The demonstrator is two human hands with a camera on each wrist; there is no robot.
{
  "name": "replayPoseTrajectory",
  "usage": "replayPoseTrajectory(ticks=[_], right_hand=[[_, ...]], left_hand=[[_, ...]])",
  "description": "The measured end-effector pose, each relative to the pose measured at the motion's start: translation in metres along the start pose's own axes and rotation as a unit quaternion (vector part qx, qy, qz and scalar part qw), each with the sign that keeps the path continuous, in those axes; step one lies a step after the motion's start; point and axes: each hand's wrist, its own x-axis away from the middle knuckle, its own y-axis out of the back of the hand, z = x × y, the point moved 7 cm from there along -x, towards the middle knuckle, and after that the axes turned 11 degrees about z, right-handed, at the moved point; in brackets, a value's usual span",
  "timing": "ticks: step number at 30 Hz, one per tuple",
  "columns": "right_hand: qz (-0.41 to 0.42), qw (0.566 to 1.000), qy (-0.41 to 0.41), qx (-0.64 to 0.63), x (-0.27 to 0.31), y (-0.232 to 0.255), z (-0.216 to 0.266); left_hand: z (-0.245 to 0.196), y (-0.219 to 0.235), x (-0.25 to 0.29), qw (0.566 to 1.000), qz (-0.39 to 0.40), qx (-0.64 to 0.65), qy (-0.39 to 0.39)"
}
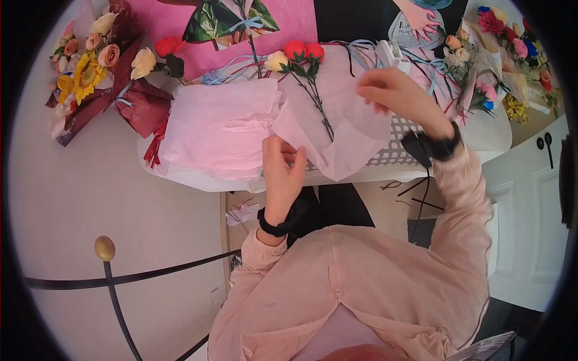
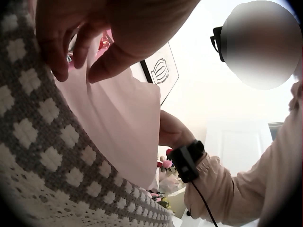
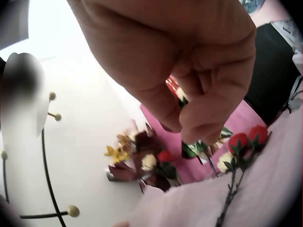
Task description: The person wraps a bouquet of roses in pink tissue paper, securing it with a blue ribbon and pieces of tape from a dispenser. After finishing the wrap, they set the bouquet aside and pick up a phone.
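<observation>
Rose stems [image 1: 319,108]: lie on the thin pink sheet [image 1: 361,120], between both hands, nearer the far side at the blooms.
Long axis: runs aslant, from blooms at far left to bare ends at near right, pointing roughly toward the lap.
Left hand [image 1: 283,174]: rests at the sheet's near-left border, left of the stem ends and nearer to them than the other hand; shows bent fingers with thumb close by, touching or almost touching paper. Cannot tell whether pinching it.
Right hand [image 1: 400,96]: hangs above the sheet, to the right of the stems and farther forward (slightly blurred in the head view); looks released, with fingers loosely bent and nothing visible in the grasp.
Blooms [image 1: 295,55]: show two rounded red heads beside a cream one, with layered petals and dark green leaves below.
Sheet texture: looks soft, matte and faintly see-through, creased, with a pointed flap folded near the stem ends and hanging toward the front.
Paper stack [image 1: 211,129]: lies left of the stems, pale pink, squarish, ruffled along the right side.
Patterned cloth [image 1: 391,153]: peeks out beneath the sheet, grey with white flower-like motifs and a knitted look; meets an openwork white border [image 2: 33,198].
Wrapped bouquet [image 1: 135,108]: stands out at far left in crinkled dark red wrapping, with a yellow sunflower [image 1: 88,77] and pale ribbon.
</observation>
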Motion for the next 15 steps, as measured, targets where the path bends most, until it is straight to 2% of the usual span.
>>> replayPoseTrajectory(ticks=[1, 4, 7, 10, 13, 15], right_hand=[[0.048, 0.999, -0.014, 0.013, -0.023, -0.007, -0.007], [0.099, 0.988, -0.104, 0.059, -0.073, -0.026, -0.032], [0.137, 0.975, -0.154, 0.083, -0.100, -0.045, -0.056], [0.181, 0.969, -0.162, 0.046, -0.105, -0.062, -0.062], [0.137, 0.976, -0.166, -0.009, -0.095, -0.063, -0.056], [0.104, 0.984, -0.124, -0.077, -0.096, -0.056, -0.076]], left_hand=[[0.002, 0.002, 0.003, 0.999, -0.009, 0.038, 0.015], [-0.051, 0.019, 0.012, 0.980, -0.124, -0.060, -0.141], [-0.080, 0.011, 0.011, 0.935, -0.005, -0.245, -0.258], [-0.100, -0.009, 0.008, 0.912, 0.111, -0.273, -0.287], [-0.098, -0.014, 0.005, 0.902, 0.098, -0.311, -0.281], [-0.089, -0.011, 0.003, 0.915, 0.081, -0.313, -0.242]])
